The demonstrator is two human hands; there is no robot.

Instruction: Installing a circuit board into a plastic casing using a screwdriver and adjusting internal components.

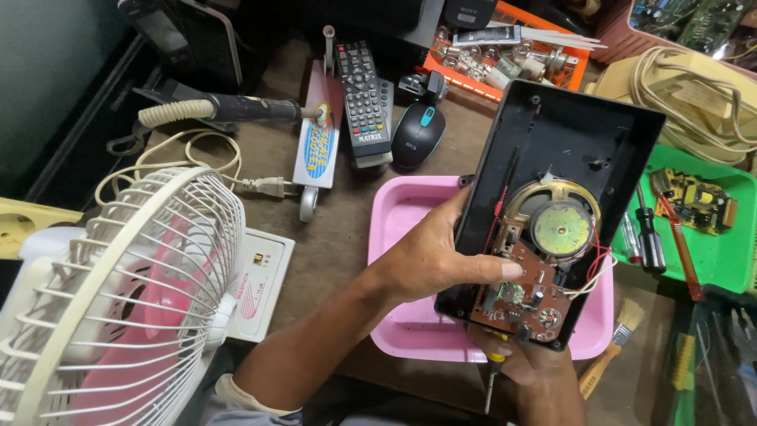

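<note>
left hand (430,256) grips the left edge of an open black plastic case (552,197), thumb laid across onto the brown circuit board (520,300) inside, other fingers wrapped behind the case wall. the case is held tilted over the pink tray (410,323), lower end above the tray's front part. inside the case: a round speaker (561,229) with a gold-coloured frame just above the circuit board, red and white wires (599,268) looping at the right of the speaker.

right hand (536,359) sits under the lower end of the case, fingers closed around a yellow-handled screwdriver (493,371), its shaft pointing down below the case. most of that hand is hidden by the case.

all places relative to the pink tray: a paintbrush (619,339) lies just off its right front corner. a green tray (721,260) is to the right, holding a small green circuit board (694,197), screwdrivers (646,237) and a red-handled tool (678,244). behind the tray are a black computer mouse (418,134) and a black remote control (364,99), with a toy scooter (315,150) left of the remote. farther behind-left lies a soldering iron (229,108) with a coiled cream grip. an orange tray of small bulbs (512,59) is behind the case. a white fan with pink blades (118,300) stands well to the left, beside a white box (264,280).
</note>
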